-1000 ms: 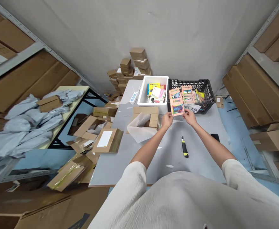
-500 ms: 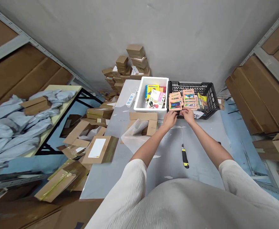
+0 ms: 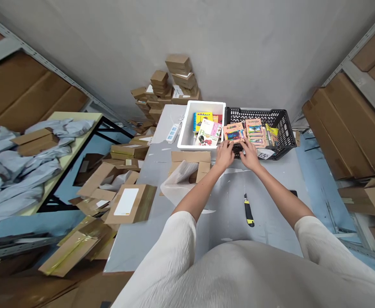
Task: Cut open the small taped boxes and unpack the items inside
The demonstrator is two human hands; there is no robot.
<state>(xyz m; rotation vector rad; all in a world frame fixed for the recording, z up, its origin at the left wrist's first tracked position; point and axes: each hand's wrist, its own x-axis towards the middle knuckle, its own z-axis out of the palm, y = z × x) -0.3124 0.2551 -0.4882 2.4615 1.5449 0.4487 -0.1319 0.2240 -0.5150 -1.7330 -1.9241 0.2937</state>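
My left hand [image 3: 225, 155] reaches over the front of a black plastic crate [image 3: 283, 128]. Its outstretched fingers lie at the near edge of a pink-bordered pack with a colourful picture [image 3: 234, 131]. At the right side of the same pack is my right hand [image 3: 249, 155], fingers extended and slightly apart. Neither hand shows a closed grip, though the fingertips partly cover the pack's front edge. More pink-bordered packs [image 3: 254, 130] lie stacked in the crate, with a yellow packet [image 3: 273, 130] beside them.
Left of the crate stands a white bin [image 3: 182, 132] with booklets. An open carton [image 3: 187, 157] with foam wrap [image 3: 178, 179] sits before it. A utility knife [image 3: 248, 211] lies on the grey table [image 3: 219, 226]. Cardboard boxes [image 3: 131, 205] crowd the left side.
Both hands have shifted slightly up onto the pack's near edge, and their fingers are more spread. The pink-bordered pack on the left has moved a little left. The view has shifted slightly.
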